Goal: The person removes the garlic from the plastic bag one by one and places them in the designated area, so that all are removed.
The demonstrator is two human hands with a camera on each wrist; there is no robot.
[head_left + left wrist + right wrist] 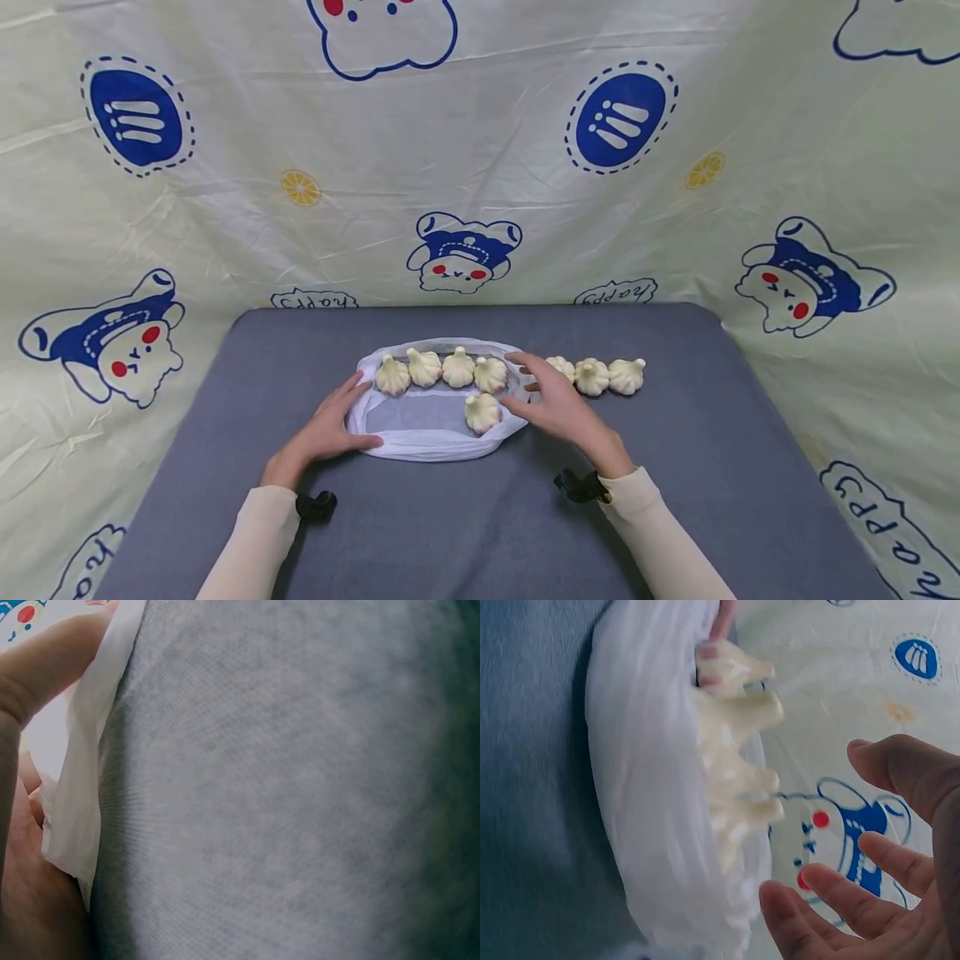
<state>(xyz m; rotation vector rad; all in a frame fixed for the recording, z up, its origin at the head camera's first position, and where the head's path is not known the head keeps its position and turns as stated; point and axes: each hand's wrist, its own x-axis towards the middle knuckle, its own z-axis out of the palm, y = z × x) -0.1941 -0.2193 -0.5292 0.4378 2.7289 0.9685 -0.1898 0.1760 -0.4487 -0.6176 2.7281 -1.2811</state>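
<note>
a pale sheet (495,150) printed with cartoon figures (465,250) hangs behind a gray table (435,533)

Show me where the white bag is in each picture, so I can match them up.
Head: the white bag sits below centre and slightly left, with garlic bulbs in it.
Left wrist: a white strip at upper left.
Right wrist: a tall white shape left of centre.
Shared landmark: the patterned sheet, in the background of all three.
</note>
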